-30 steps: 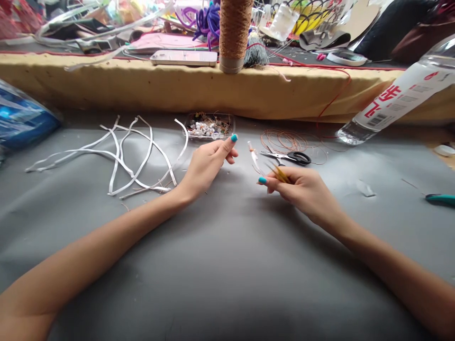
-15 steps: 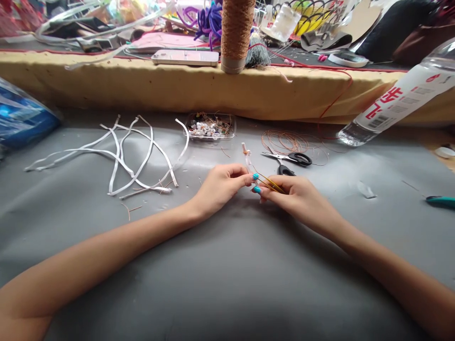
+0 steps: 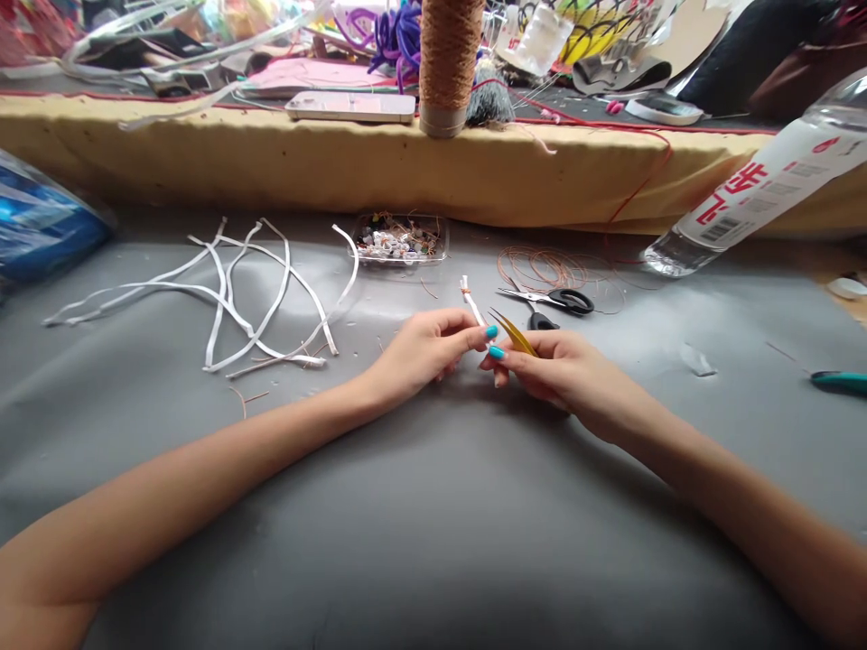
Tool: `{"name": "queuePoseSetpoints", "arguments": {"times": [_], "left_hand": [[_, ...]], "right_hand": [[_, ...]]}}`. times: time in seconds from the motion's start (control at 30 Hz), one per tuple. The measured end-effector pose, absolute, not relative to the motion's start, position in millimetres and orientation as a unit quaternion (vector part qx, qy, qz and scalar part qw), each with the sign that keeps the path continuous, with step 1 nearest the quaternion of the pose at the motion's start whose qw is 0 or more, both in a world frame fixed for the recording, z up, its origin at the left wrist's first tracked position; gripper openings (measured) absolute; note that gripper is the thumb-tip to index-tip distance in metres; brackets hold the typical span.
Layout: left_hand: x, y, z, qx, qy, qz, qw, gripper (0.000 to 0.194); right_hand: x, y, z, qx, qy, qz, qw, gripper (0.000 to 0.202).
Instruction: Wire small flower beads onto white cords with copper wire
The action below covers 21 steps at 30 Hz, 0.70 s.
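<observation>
My left hand (image 3: 443, 341) pinches a short white cord (image 3: 472, 302), whose far end stands up past the fingers and is bound with thin copper-coloured wire. Close beside it on the right, my right hand (image 3: 538, 364) is closed around yellow tweezers (image 3: 515, 336). The tweezers' dark tips point up and left, near the cord, and look slightly apart. My right thumb and fingertips meet near the cord's lower part; whether they also touch it I cannot tell. Just beyond my right hand lie black-handled scissors (image 3: 570, 301), blades spread, partly hidden by the hand.
Several white cords (image 3: 250, 332) lie at left. A clear plastic box (image 3: 399, 260) of small pieces stands behind my hands. Coiled copper wire (image 3: 535, 266) is beyond the scissors. A water bottle (image 3: 738, 203) leans at right. A phone (image 3: 350, 108) and a thread spool (image 3: 449, 68) are on the ledge.
The tweezers have turned so their tips point more upward and lie clear of my left fingertips. My right hand has shifted slightly, and the cord's bound end tilts more to the left.
</observation>
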State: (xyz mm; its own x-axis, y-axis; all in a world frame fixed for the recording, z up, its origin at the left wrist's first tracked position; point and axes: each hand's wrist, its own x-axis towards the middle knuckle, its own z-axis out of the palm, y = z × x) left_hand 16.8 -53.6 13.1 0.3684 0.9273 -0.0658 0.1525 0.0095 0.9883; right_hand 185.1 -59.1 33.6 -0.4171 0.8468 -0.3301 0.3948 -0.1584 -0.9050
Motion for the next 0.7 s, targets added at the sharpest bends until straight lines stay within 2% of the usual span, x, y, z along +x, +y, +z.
{"name": "queuePoseSetpoints", "arguments": {"times": [0.13, 0.33, 0.5, 0.63, 0.7], "left_hand": [[17.2, -54.0, 12.5, 0.603, 0.432, 0.356, 0.568, 0.023], [15.9, -54.1, 11.2, 0.575, 0.466, 0.385, 0.551, 0.023], [15.4, -54.7, 11.7, 0.576, 0.466, 0.390, 0.548, 0.025], [16.4, -55.8, 12.3, 0.600, 0.458, 0.391, 0.527, 0.023], [16.7, -56.8, 12.3, 0.629, 0.450, 0.395, 0.496, 0.022]], "right_hand": [[184.1, -62.4, 34.7, -0.502, -0.650, 0.537, 0.195, 0.036], [184.3, -62.3, 36.1, -0.506, -0.696, 0.461, 0.217, 0.022], [184.7, -61.6, 34.7, -0.516, -0.670, 0.479, 0.237, 0.025], [185.0, -59.8, 33.3, -0.542, -0.605, 0.533, 0.237, 0.034], [185.2, -58.1, 32.9, -0.538, -0.574, 0.570, 0.237, 0.031]]}}
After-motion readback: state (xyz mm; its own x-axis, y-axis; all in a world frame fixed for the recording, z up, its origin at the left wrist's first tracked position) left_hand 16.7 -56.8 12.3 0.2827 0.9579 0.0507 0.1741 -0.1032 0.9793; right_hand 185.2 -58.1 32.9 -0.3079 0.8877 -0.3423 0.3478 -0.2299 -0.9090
